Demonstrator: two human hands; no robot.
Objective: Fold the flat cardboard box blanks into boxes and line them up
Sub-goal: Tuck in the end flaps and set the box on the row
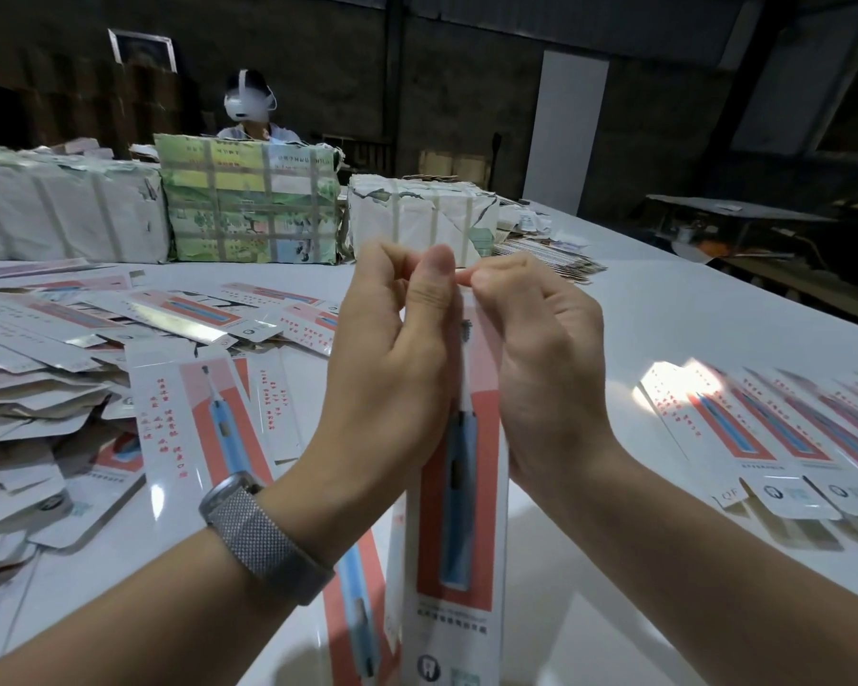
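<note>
Standing box [459, 492] between both hands' grip

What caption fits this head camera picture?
Both hands, left and right, pinch the top of a toothbrush box above the white table.

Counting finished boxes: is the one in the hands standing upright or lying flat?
Upright. The toothbrush box stands on end on the table, both hands gripping its top.

Left hand [392, 358], right hand [541, 358] pinch upright box [459, 537] top.
</note>
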